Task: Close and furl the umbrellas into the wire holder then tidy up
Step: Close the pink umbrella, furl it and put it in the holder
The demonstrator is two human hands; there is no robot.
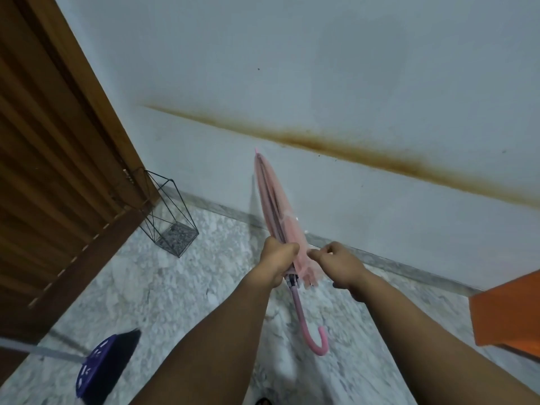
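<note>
My left hand is wrapped in a full fist around the lower end of the pink umbrella, just above where the canopy ends and the shaft runs down to the hooked handle. My right hand is just beside it, fingers pinched narrow on the edge of the pink fabric, probably on the closing strap, though it is too small to be sure. The umbrella is already shut, tip pointing up and away from me toward the wall, handle hanging nearest my body above the marble floor.

To furl it well, I judge I should keep the left fist firm so the ribs stay bunched, then draw the loose fabric round the bundle in one direction with the right, smoothing the folds flat before wrapping the strap tight. A slack left grip would likely let the canopy spring open.

Lower left, a purple broom head lies on the floor; at the right edge there is something orange, which I cannot identify. Farther off, the wire holder stands empty in the corner by the wooden door, well apart from the umbrella.
</note>
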